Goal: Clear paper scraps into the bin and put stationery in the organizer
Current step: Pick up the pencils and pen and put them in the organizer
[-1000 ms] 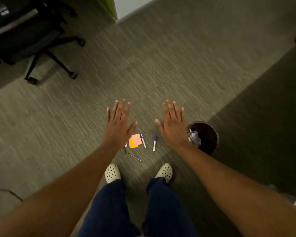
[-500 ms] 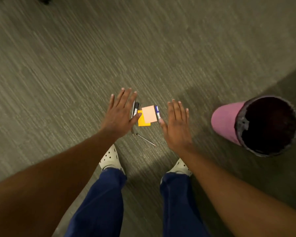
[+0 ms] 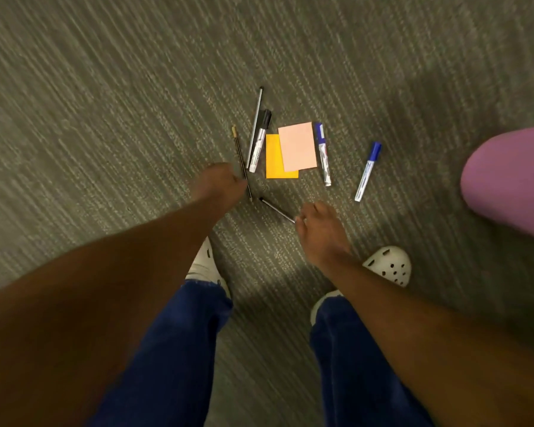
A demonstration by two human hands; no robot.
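Fingers of the left hand are curled together at the lower part of a thin dark pencil with a gold-coloured end; motion blur hides whether they have closed on it. Those of the right hand are bunched at the near tip of a slim black-and-silver pen, again too blurred to tell a grip.

Both sticks look light, stiff and narrow, lying flat on the grey ribbed carpet floor, so a pinch near the middle should lift them without rolling. The pencil's long axis runs away from the person, gold end farthest; the pen lies diagonally, its dark tip toward the pencil's point.

Beyond lie a black-capped white marker, a thin silver pen, an orange paper sheet under a pink one, and two blue-capped markers. A pink bin shows at the right edge.
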